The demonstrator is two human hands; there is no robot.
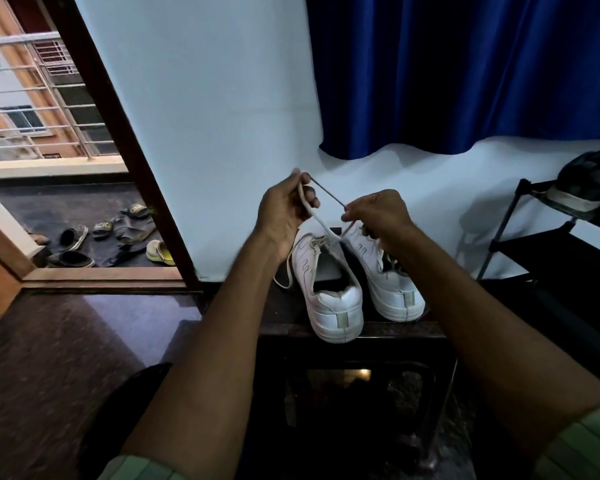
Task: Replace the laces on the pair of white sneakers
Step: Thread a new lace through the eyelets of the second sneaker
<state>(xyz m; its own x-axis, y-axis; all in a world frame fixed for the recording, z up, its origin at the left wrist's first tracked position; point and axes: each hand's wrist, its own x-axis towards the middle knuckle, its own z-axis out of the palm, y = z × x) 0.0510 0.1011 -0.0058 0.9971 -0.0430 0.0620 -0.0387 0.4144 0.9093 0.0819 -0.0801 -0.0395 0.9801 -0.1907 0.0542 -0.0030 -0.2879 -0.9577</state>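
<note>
1. The white lace (317, 221) is stretched taut above the sneakers (329, 289), probably so that it slides free of the eyelets; the pair stands heels-near on the dark surface (284, 317).
2. The left hand (284, 209) pinches the lace's raised far end, fingers curled.
3. The right hand (378, 213) pinches it lower, over the right shoe.
4. Both forearms reach forward, wrists lifted.

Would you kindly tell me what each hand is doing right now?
Left hand: pinching the thin white shoelace.
Right hand: pinching the same lace.
</note>
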